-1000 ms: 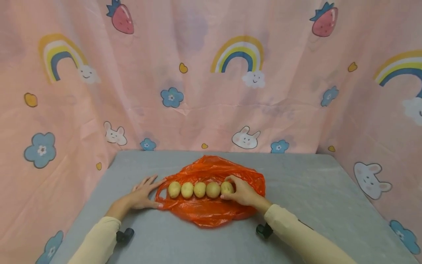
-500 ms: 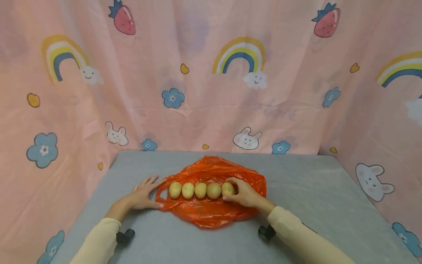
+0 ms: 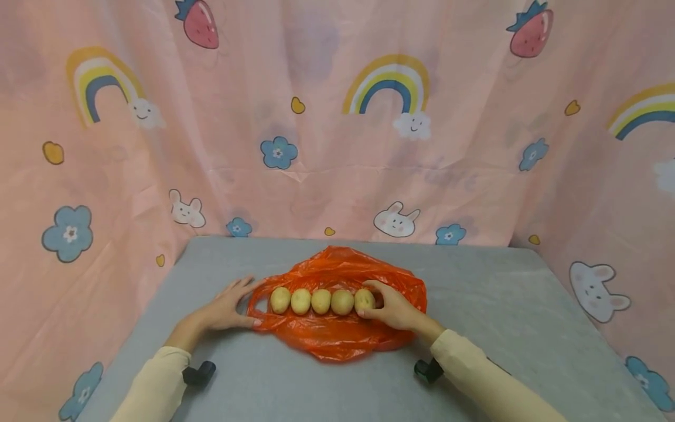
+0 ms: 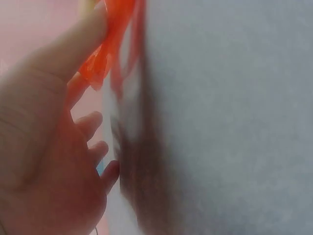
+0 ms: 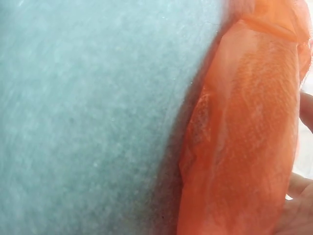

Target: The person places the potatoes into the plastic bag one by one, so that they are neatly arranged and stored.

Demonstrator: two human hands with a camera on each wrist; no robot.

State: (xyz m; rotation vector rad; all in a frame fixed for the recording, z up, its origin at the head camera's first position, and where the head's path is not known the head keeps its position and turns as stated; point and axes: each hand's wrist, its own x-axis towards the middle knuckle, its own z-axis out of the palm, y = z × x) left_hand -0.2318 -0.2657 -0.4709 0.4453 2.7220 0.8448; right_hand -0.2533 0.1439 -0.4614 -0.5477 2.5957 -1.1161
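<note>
Several potatoes [image 3: 320,302] lie side by side in a straight row on a flattened orange plastic bag [image 3: 337,346]. At the row's right end, my right hand [image 3: 394,308] holds the last potato [image 3: 364,299] between thumb and fingers. My left hand [image 3: 224,309] is spread at the bag's left end, its thumb and forefinger touching the handle loop. Close up in the left wrist view, the thumb [image 4: 73,46] lies against the bag's edge while the other fingers reach past it. The bag [image 5: 244,127] hides most of the right hand in the right wrist view.
A grey tabletop [image 3: 501,305] surrounds the bag. Behind it and at both sides hangs a pink curtain [image 3: 337,199] printed with rainbows, flowers and rabbits. A small black device [image 3: 199,373] sits at the left wrist, another black device [image 3: 428,370] at the right.
The head view has shifted slightly. Both hands, the potatoes and the bag keep their places relative to one another.
</note>
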